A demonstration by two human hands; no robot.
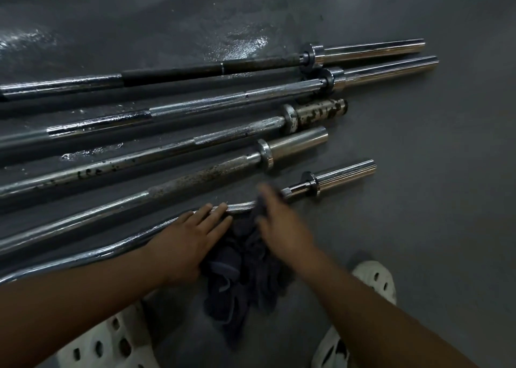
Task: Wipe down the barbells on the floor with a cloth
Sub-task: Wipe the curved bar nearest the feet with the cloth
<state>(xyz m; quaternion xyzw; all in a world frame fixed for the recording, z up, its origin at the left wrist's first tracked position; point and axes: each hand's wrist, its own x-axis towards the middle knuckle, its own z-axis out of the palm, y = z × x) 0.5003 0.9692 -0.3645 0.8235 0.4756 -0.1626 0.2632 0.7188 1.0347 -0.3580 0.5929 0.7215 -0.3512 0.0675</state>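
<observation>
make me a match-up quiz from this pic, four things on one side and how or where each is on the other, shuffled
Things
1. cloth
2. left hand
3. shoe
4. farthest bar

States
A. white, with holes
B. dark, bunched up on the floor
C. fingers straight, resting on the nearest bar
D. has a black section along its shaft

Pairs: 1-B, 2-C, 3-A, 4-D
</observation>
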